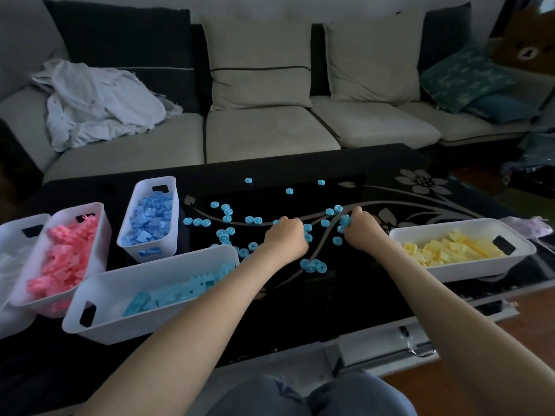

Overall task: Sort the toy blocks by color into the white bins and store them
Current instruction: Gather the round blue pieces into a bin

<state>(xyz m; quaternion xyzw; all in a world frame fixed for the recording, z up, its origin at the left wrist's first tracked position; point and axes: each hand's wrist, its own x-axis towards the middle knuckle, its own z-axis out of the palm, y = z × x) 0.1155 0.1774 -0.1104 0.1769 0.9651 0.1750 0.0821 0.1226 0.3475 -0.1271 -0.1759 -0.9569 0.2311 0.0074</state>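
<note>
Right hand [362, 228]: curled round a small bunch of light-blue rings [345, 221], gripping them just over the black table [345, 301]. Left hand [286, 232]: knuckles up, fingers tucked under, low among the loose rings [313, 265]; impossible to tell whether anything sits in that fist. Between and around both hands, many more of the same rings scattered flat on the tabletop, with a few strays farther back toward the sofa [264, 133]. Left of the left forearm, a long bin [120, 313], white, partly filled with light-blue blocks [177, 292]. Behind it, a narrow bin [176, 211] of darker blue blocks [150, 219], a middle bin [102, 244] heaped with pink blocks [64, 259], and at the far left an edge bin [18, 226] with pale contents too dim to make out. Right of the right hand, a right bin [468, 267] holding yellow blocks [450, 249]. On the sofa, pale cushions [258, 61] and a crumpled white cloth [96, 103]. At the bottom edge, knees [345, 397] in jeans.
</note>
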